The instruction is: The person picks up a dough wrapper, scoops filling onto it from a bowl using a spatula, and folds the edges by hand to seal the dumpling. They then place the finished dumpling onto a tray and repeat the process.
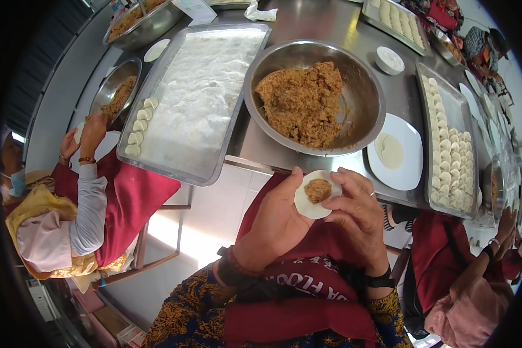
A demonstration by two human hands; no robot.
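Observation:
A round dough wrapper (309, 210) lies across the fingers of my left hand (273, 217), held above my lap just in front of the table edge. In its middle sits a lump of brown filling (318, 191). My right hand (357, 213) grips the wrapper's right rim between thumb and fingers. Beyond my hands, a large steel bowl (362, 93) holds a mound of the same minced filling (300, 104). To its right, a white plate (402, 174) carries flat dough wrapper (389, 150).
A floured metal tray (200, 87) with several folded dumplings (140, 126) juts over the table edge at left. Another tray (454, 102) of dumplings stands right, near a small white bowl (390, 61). Co-workers sit either side; the left one's hand (93, 137) is at a steel bowl (132, 69).

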